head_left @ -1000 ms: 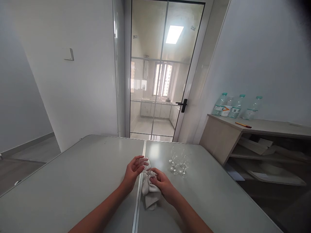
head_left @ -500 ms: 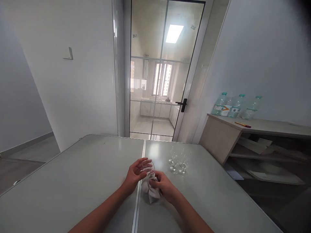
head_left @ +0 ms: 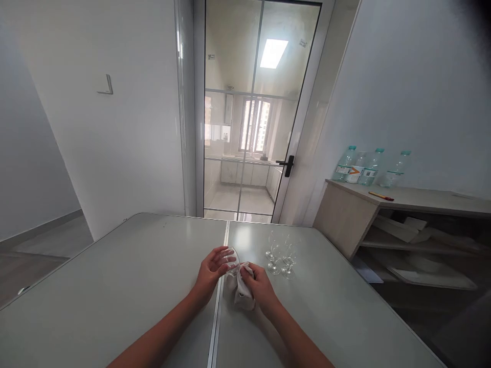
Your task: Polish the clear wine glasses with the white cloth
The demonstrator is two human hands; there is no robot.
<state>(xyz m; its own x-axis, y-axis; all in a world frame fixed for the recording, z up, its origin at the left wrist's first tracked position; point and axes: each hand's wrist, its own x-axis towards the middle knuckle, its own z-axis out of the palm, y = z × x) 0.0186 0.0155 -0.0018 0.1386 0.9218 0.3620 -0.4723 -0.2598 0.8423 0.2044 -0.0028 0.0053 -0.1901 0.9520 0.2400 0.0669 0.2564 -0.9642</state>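
Observation:
Above the table's middle seam, my left hand (head_left: 212,266) is curled around the bowl of a clear stemmed glass (head_left: 232,259). The glass is tilted, and its lower end lies at the cloth. My right hand (head_left: 260,284) pinches a pale cloth (head_left: 243,290), bunched against the lower part of the glass; the stem and foot are mostly hidden by it. To the right, several clear stemmed glasses (head_left: 273,267) stand upright in a group on the grey table (head_left: 161,271).
A low wooden shelf unit (head_left: 347,214) adjoins the table's right side. Several plastic bottles (head_left: 369,168) and a red-and-yellow pen-like item (head_left: 381,196) are on top of it. Beyond the table's far edge is a glass door (head_left: 224,133) with a black handle (head_left: 289,166).
The glass has tipped, its rim leaning further left in my left hand. My right hand has lifted the cloth slightly and turned, with the cloth gathered higher between thumb and fingers.

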